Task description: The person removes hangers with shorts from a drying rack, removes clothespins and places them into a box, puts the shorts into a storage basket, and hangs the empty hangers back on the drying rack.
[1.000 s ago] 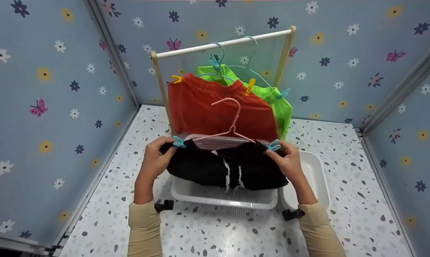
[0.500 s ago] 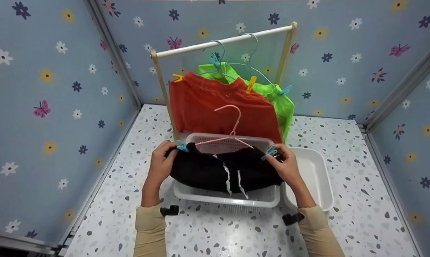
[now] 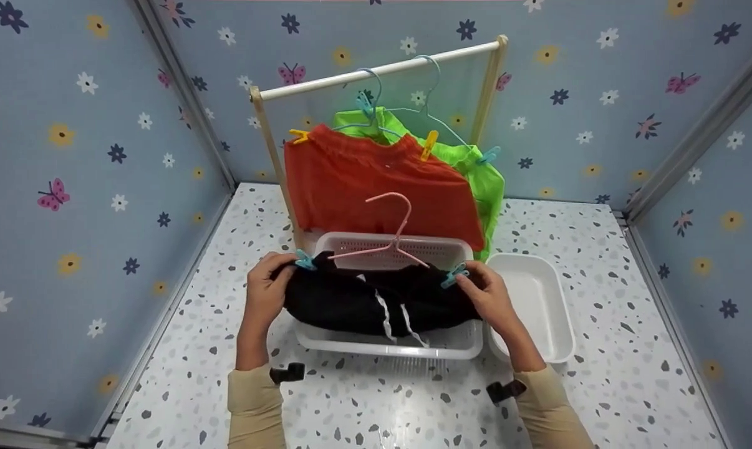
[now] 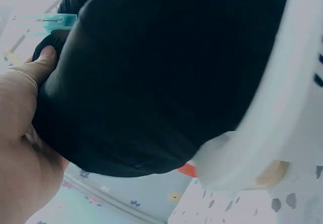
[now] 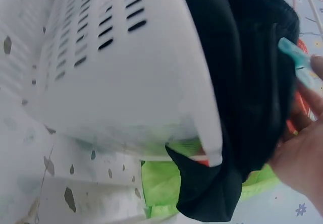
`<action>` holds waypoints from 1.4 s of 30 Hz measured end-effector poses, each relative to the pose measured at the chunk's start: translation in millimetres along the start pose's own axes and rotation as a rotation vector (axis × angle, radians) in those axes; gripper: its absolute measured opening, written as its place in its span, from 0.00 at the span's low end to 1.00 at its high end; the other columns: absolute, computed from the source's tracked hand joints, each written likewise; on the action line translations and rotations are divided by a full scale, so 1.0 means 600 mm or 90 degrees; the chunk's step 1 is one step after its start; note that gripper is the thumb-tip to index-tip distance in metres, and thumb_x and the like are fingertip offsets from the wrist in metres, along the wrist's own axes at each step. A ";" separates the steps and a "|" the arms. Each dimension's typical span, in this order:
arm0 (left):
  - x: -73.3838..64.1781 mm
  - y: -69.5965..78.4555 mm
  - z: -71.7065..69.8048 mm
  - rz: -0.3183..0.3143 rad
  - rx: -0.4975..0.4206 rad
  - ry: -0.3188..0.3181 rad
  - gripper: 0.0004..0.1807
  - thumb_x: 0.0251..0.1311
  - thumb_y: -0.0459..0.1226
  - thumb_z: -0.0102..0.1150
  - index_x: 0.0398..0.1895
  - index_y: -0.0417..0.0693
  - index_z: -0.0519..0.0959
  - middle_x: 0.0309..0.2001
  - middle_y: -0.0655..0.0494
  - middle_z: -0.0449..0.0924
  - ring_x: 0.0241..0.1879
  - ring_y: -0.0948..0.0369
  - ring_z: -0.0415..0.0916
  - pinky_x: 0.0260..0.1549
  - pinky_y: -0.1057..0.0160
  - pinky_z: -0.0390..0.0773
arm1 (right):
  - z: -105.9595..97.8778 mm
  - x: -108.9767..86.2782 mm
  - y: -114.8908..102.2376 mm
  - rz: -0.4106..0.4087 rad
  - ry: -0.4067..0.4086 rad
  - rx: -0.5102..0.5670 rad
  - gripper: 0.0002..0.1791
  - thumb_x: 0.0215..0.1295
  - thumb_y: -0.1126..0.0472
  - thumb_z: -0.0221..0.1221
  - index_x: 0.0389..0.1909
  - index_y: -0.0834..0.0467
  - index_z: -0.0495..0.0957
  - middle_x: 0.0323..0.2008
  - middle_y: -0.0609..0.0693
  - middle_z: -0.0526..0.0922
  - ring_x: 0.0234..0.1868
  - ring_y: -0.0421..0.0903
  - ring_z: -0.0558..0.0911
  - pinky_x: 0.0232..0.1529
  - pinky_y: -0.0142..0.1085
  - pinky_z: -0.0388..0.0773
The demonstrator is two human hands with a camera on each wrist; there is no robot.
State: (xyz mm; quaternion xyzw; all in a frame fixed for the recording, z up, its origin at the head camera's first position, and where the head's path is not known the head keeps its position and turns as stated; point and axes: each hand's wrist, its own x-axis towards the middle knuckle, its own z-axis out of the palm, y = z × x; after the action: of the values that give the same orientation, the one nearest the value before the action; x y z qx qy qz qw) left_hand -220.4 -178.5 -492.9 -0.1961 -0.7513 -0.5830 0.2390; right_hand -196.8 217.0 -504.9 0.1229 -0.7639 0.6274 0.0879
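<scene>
- Blue walls (image 3: 114, 299), printed with flowers and butterflies, stand left, right and at the far side around a white speckled surface (image 3: 613, 312).
- Nearest, two tan sleeves (image 3: 256, 405) reach in, each with a black mount (image 3: 287, 373) at the cuff.
- Left hand (image 3: 267, 284): its grip pinches the left corner of a black garment (image 3: 332, 299), thumb on the cloth just beside the left clip (image 3: 305, 260).
- Right hand (image 3: 491, 293): its grip pinches at the right clip (image 3: 454, 275) by the opposite corner; how much cloth it takes too, I cannot tell.
- The garment lies between the hands, long axis left to right, over a white basket (image 3: 388, 351); white cords (image 3: 386, 318) hang on its near side.
- A white tray (image 3: 532, 299) sits just right of the basket.
- A pink hanger (image 3: 396, 242) rises from the garment's far edge, its hook tip pointing left; the right hand looks slightly nearer the hook.
- The key relation: the hook is below and nearer than the bar of the rack (image 3: 313, 85), well apart from it. The bar runs left to right, its right end seemingly farther.
- Beneath the bar, blue hangers (image 3: 380, 89) carry a red garment (image 3: 376, 187) with yellow clips (image 3: 429, 146) and, beyond it, a green garment (image 3: 491, 193).
</scene>
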 end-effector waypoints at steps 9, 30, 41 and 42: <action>0.007 0.018 -0.013 0.034 0.022 0.030 0.06 0.61 0.22 0.58 0.38 0.33 0.83 0.34 0.44 0.80 0.37 0.60 0.76 0.41 0.68 0.73 | 0.013 -0.001 0.015 0.052 0.011 0.041 0.12 0.66 0.71 0.59 0.48 0.73 0.75 0.36 0.53 0.80 0.36 0.40 0.77 0.39 0.31 0.74; -0.008 0.013 -0.002 -0.056 -0.039 0.093 0.05 0.57 0.20 0.60 0.35 0.31 0.82 0.35 0.44 0.82 0.39 0.56 0.78 0.42 0.66 0.74 | 0.011 -0.010 0.082 -0.016 0.075 0.240 0.03 0.62 0.76 0.60 0.32 0.72 0.74 0.37 0.52 0.85 0.40 0.46 0.82 0.42 0.33 0.77; -0.017 0.010 0.001 -0.058 -0.066 0.097 0.05 0.59 0.20 0.58 0.37 0.29 0.81 0.36 0.43 0.81 0.42 0.59 0.78 0.45 0.65 0.74 | 0.001 -0.015 0.086 -0.013 0.075 0.365 0.05 0.69 0.76 0.51 0.37 0.68 0.75 0.39 0.53 0.81 0.40 0.45 0.79 0.45 0.33 0.74; -0.018 0.009 0.001 -0.058 -0.068 0.097 0.05 0.59 0.20 0.58 0.37 0.29 0.81 0.36 0.44 0.81 0.41 0.59 0.77 0.45 0.65 0.74 | 0.000 -0.016 0.087 -0.017 0.073 0.388 0.05 0.69 0.76 0.51 0.37 0.68 0.75 0.39 0.54 0.81 0.40 0.45 0.80 0.46 0.33 0.74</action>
State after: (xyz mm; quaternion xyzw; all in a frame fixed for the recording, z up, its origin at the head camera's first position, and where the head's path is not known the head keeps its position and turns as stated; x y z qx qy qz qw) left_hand -208.8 -176.7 -495.2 -0.1293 -0.7070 -0.6457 0.2580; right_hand -203.2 227.0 -556.5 0.1181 -0.5326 0.8323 0.0984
